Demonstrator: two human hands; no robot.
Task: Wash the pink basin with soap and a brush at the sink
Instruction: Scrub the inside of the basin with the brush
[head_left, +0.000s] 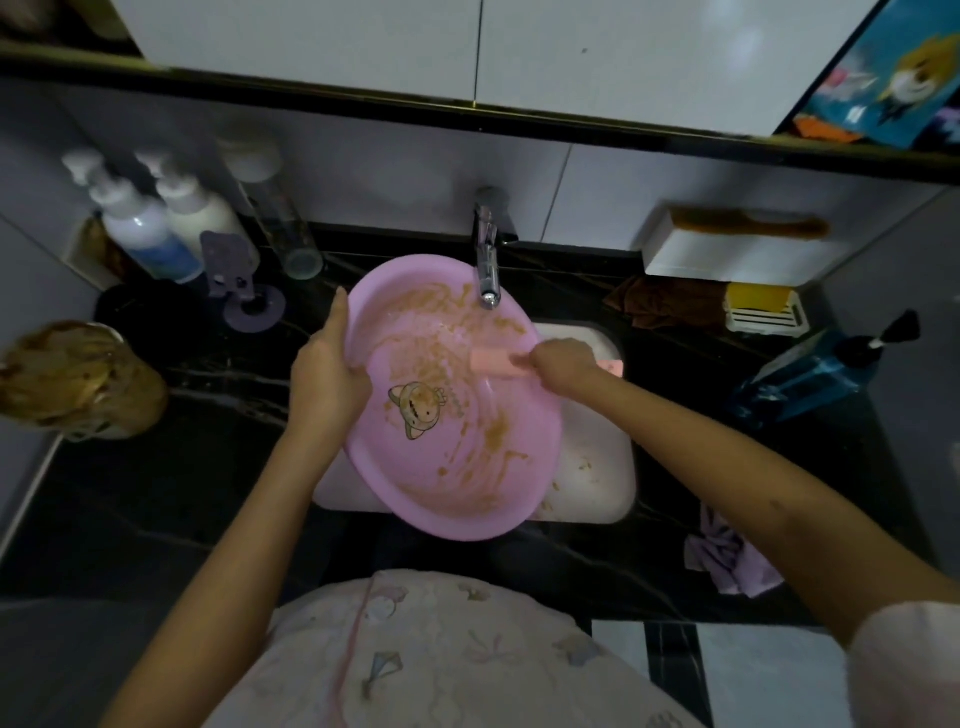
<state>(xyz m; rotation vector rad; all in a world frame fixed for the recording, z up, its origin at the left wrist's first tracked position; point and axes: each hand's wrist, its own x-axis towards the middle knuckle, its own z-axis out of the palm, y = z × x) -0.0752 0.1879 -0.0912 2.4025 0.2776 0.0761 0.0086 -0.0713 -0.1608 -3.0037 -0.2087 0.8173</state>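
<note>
One cartoon decal (418, 408) and illegible writing (455, 402) mark the soiled pink basin (467, 467).

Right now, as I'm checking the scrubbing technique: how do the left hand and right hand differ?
The left hand grips the basin by its left rim; the right hand holds a pink brush. The left hand sits at the edge; the right hand reaches over the stained inside. Both are bare.

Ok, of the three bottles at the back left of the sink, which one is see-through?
The tall bottle furthest right, nearest the tap: clear body, wide white cap. The blue-labelled pump bottle and the white pump bottle beside it are opaque.
</note>
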